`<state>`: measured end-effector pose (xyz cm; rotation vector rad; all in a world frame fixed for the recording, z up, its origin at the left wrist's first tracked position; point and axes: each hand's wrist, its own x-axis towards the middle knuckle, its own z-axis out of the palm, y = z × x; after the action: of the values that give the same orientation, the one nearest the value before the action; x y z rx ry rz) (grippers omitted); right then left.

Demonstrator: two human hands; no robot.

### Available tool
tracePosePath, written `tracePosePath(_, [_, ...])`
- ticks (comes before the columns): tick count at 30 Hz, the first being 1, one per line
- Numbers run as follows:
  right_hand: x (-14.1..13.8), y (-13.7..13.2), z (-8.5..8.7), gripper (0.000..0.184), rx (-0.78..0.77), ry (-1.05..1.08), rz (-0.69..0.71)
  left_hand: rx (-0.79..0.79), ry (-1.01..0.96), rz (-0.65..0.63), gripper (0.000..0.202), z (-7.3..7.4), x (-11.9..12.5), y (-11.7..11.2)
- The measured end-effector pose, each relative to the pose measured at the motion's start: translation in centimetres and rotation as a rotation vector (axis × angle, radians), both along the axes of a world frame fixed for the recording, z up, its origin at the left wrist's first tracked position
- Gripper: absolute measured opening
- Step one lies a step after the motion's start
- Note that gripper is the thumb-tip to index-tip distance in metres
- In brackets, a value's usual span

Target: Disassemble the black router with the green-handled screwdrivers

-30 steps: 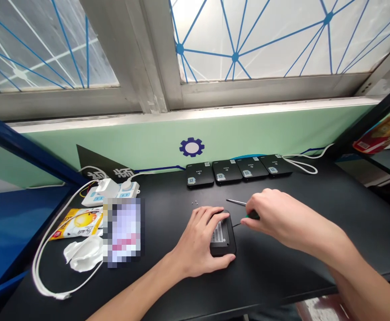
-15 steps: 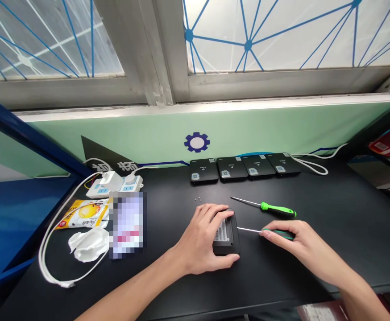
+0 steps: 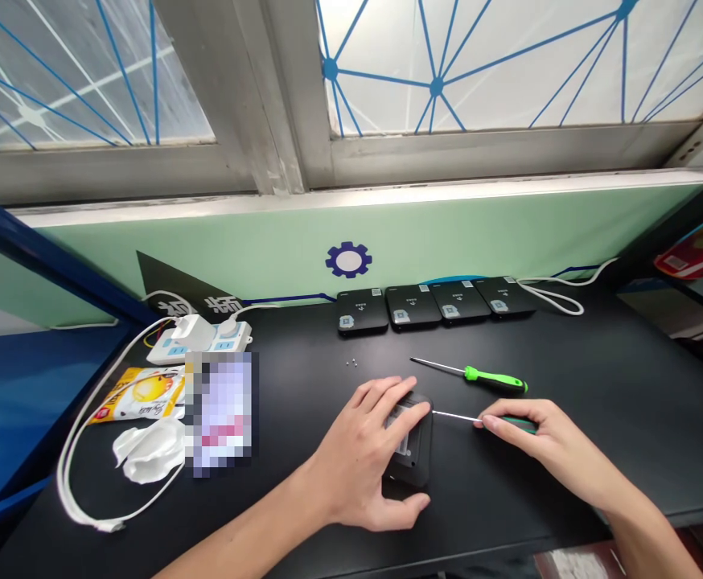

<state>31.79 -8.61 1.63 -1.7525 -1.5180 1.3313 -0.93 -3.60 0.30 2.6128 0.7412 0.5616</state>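
Note:
My left hand (image 3: 367, 458) lies over a small black device (image 3: 422, 450), gripping it with fingers bent across its top and far edge. Its thumb is spread away from the near edge. Part of a pale label shows under the fingers. In my right hand (image 3: 532, 434) is a screwdriver with a dark green handle (image 3: 520, 424), held nearly level. The tip of its thin shaft meets the device's right edge beside my left index fingertip. Behind my hands, a second screwdriver with a bright green and black handle (image 3: 496, 379) rests on the table. Several tiny screws (image 3: 352, 363) lie beyond my left hand.
Several flat black boxes (image 3: 362, 312) stand in a row along the wall. At the left are a white power strip (image 3: 231, 338), a looped white cable (image 3: 65, 474), a yellow snack packet (image 3: 140, 394), crumpled white tissue (image 3: 150, 452) and a blurred-out item (image 3: 222, 418).
The device has turned and shifted slightly toward me. My left thumb has moved off its near edge, while the index finger has slid to its right edge. The screwdriver tip stays at that side.

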Motion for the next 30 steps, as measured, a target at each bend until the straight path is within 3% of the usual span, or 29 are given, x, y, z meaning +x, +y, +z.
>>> tracePosePath(3, [0.3,0.1,0.4,0.053,-0.003,-0.004,0.006,0.062,0.012,0.231,0.100,-0.3,0.9,-1.8])
tracePosePath(6, [0.6,0.3,0.8,0.058,-0.024,-0.024,0.033,0.085,0.008,0.336,0.096,-0.5,1.4,-2.9])
tracePosePath(9, [0.9,0.4,0.7,0.058,-0.027,-0.023,0.044,0.071,0.022,0.293,0.094,-0.3,1.1,-2.6])
tracePosePath(13, [1.0,0.5,0.4,0.058,-0.022,-0.019,0.027,0.075,0.047,0.062,0.099,0.0,0.1,-1.1])
tracePosePath(15, [0.9,0.5,0.3,0.059,-0.019,-0.017,0.022,0.106,0.050,0.060,0.096,0.0,-0.1,-0.7])
tracePosePath(20, [0.8,0.4,0.4,0.060,-0.006,0.004,0.022,0.163,0.084,0.397,0.101,-0.4,0.5,-1.8])
tracePosePath(22, [0.7,0.4,0.4,0.061,-0.007,0.006,0.017,0.131,0.075,0.441,0.098,-0.4,0.6,-2.2])
tracePosePath(28, [0.6,0.5,0.5,0.061,0.001,-0.006,0.006,0.023,0.032,0.151,0.100,0.2,0.2,-0.8])
tracePosePath(30, [0.4,0.4,0.5,0.059,0.000,-0.001,0.008,-0.002,0.030,0.133,0.098,0.2,0.2,-0.4])
